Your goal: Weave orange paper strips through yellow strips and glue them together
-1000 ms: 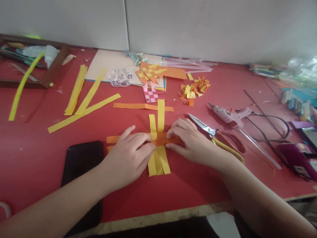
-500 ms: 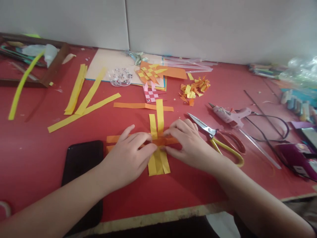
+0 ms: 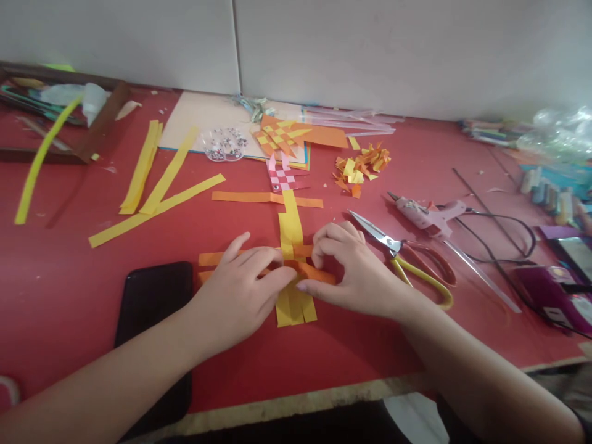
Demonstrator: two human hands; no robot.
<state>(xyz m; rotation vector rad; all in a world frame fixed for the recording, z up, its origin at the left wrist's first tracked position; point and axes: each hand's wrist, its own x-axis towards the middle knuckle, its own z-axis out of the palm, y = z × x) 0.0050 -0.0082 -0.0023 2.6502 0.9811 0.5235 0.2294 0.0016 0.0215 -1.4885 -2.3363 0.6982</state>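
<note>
Yellow paper strips (image 3: 294, 310) lie upright in front of me, crossed by orange paper strips (image 3: 213, 259) in a loose weave. My left hand (image 3: 252, 280) rests over the crossing from the left, thumb and fingers curled in on an orange strip; its little finger sticks out. From the right, my right hand (image 3: 345, 259) curls around a slightly lifted orange paper strip (image 3: 319, 273), with the thumb low over the yellow strips. One yellow strip (image 3: 290, 206) slants up past the others toward a pink checkered paper fish (image 3: 281, 179). My fingers partly hide the crossing.
Right of my hands lie scissors (image 3: 398, 250) and a pink glue gun (image 3: 430, 216) with its cord. A black phone (image 3: 155, 296) is beside my left forearm. Loose yellow strips (image 3: 157, 209), an orange strip (image 3: 231, 197) and paper scraps (image 3: 363, 163) lie farther back.
The tall yellow strip's top has swung left, closing the gap to its neighbour. My right hand has shifted slightly, and the orange strip near it now bows up. My left hand stays put.
</note>
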